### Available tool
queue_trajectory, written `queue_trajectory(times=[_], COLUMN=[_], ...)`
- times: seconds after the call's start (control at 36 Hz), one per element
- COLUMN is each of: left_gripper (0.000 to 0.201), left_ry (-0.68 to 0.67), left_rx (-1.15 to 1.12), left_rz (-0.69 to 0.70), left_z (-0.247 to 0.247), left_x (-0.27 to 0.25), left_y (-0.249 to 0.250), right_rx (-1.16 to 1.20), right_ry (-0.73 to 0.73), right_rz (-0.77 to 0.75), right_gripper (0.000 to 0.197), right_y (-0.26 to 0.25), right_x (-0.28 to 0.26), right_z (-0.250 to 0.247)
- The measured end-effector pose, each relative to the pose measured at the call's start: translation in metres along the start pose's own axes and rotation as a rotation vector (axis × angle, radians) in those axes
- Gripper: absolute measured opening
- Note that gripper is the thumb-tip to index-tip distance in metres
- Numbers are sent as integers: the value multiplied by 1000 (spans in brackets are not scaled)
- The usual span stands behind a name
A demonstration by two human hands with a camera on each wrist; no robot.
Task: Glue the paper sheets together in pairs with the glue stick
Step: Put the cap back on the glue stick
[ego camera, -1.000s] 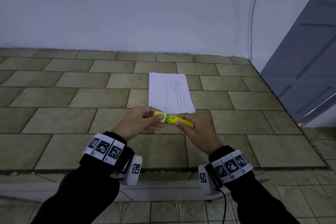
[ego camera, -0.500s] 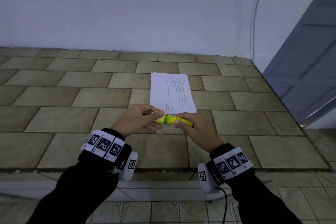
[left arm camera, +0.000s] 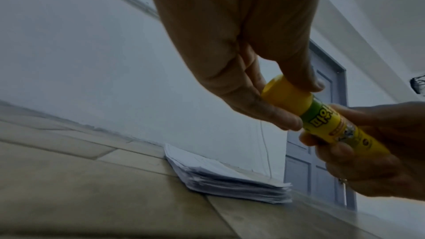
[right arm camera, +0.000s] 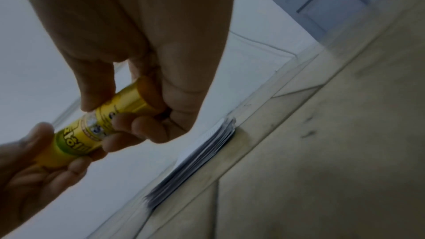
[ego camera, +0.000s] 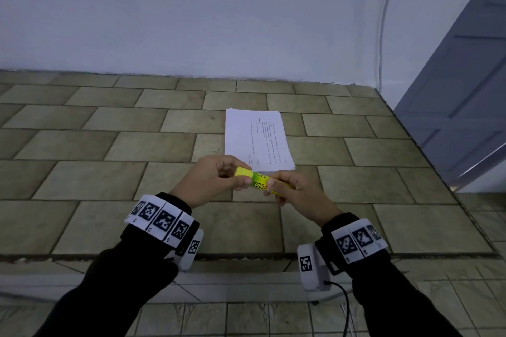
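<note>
Left hand [ego camera: 216,178] grip: pinching yellow cap [left arm camera: 285,95] | right hand [ego camera: 298,189] grip: clamped round glue stick [ego camera: 260,182] barrel | change from a second ago: none, cap unmoved, uncapping pending | paper stack [ego camera: 254,137]: untouched on tiled desk [ego camera: 95,178] just beyond

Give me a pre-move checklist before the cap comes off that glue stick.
1. Left hand pinches the yellow cap: ok.
2. Right hand grips the glue stick by its body: ok.
3. Cap off the stick: not ok, it sits closed on the body.
4. Paper stack lies flat on the tiled counter, apart from both hands: ok.
5. One sheet drawn out for gluing: not ok, the stack is whole.
6. Glue left inside the stick: cannot tell.
</note>
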State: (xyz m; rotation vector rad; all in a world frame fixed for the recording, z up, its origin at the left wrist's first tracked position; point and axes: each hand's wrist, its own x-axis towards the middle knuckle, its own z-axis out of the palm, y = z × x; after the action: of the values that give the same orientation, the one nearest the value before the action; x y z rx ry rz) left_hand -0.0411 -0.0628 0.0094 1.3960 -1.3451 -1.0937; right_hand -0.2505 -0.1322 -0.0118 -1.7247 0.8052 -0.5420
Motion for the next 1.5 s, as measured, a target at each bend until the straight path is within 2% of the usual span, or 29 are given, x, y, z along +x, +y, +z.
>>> queue_trajectory(times=[0.06,0.14,0.22,0.28,0.36,0.47,0.56,0.72,0.81,0.89,1.03,1.14,1.31,1.42,1.5], left_gripper=[23,33,34,27,22,26,30,36,31,48,39,32,25,29,44], left_ry=[31,89,95,88,28,39,49,49,66,94,208,162,108,142,157], left_rx=[-46,-68,-21,24,106,188,244,85,0,-72,-46,-25,55,65,70], left_rz=[-23,-54,-54,-43,8,178,235,59,-18,-59,-39,-11,51,63,46], left_z=[1,1,3,3,1,2,1,-10,-8,-1,7,6,3,3,5], left_x=[1,3,4,3,1,1,7,7,1,0,4,3,-2,-2,-1], left_y=[1,1,1,-1,-5,-6,-1,-2,-2,-3,-10,-9,-1,-1,-1], right_rx=[-119,-400,-635,-698,-632,-364,-386,-497,-539,-596,-672,-663,-513,-448,-437], right_ry=[18,101,139,130,76,-68,-43,49,83,101,116,87,-4,22,74], right_rz=[-25,-103,-209,-230,-207,-200,-194,-173,-174,-191,-238,-245,-178,-158,-150], right_gripper=[15,36,36,33,31,26,25,25,28,31,30,32,26,24,22], right_y=[-2,-7,-6,-6,-8,-14,-19,-15,-13,-12,-8,-9,-9,-4,-3], right_x=[-2,-4,-2,-3,-4,-7,-3,-1,-2,-3,-4,-4,-2,-2,-3], right_z=[2,4,5,5,2,6,13,0,-1,3,8,5,-4,-4,-4])
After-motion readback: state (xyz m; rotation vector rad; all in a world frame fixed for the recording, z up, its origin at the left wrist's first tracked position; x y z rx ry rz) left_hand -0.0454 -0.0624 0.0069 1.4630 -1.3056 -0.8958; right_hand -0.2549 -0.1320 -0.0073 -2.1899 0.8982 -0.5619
